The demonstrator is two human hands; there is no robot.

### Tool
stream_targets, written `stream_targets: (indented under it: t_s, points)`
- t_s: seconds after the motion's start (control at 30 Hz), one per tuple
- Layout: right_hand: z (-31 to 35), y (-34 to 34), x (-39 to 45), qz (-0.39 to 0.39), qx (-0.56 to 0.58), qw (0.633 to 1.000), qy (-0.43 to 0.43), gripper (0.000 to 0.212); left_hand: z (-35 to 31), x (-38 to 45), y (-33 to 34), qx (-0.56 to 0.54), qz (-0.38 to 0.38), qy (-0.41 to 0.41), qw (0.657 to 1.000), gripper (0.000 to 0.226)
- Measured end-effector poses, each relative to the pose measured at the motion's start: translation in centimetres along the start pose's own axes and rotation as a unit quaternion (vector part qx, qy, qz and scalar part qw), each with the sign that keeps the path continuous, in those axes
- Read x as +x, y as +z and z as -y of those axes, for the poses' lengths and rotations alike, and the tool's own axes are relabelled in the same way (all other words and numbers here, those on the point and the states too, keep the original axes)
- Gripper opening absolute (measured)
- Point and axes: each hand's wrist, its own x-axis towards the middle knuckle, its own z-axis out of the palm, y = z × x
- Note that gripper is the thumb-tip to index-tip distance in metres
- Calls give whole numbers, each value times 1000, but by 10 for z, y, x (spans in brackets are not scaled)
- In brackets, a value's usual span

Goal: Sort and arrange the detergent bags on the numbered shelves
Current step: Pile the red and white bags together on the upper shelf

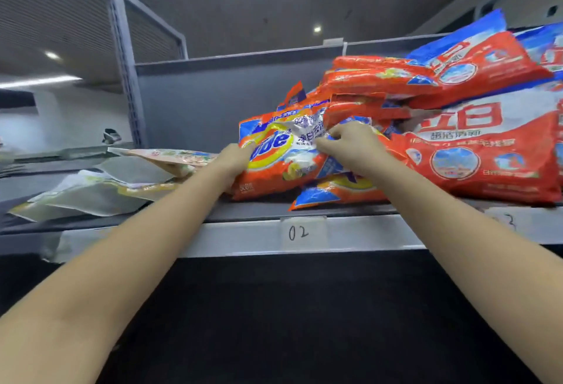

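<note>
centre frame: left hand grasps the tide bag by its edge, right hand pinches its crumpled top. two grips likely steady the floppy bag above label 02 for sorting.

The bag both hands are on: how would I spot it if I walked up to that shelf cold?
Find the grey shelf edge with the handwritten 02 label. Just above it an orange detergent bag leans, the left hand at its left edge, the right hand pinching its crinkled top. Unlike the red-and-white bags stacked to its right, it shows a yellow ring with blue letters.
</note>
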Motion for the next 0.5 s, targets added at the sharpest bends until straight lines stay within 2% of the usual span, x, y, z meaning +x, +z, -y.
stream_targets:
  t_s: [0.13,0.23,0.33,0.5]
  points:
    - [5,0,0,3,-26,1000,-6,48,9,6,0,78,-26,34,996,48]
    - [4,-13,-12,-34,-22,999,-27,43,14,-3,-11,153,-55,75,984,42]
    - [-2,-22,-33,-91,-39,994,-52,30,20,-32,-18,214,-119,123,962,37]
    - [-9,-16,-79,-89,-45,988,-118,25,28,-105,-3,259,-178,270,910,30]
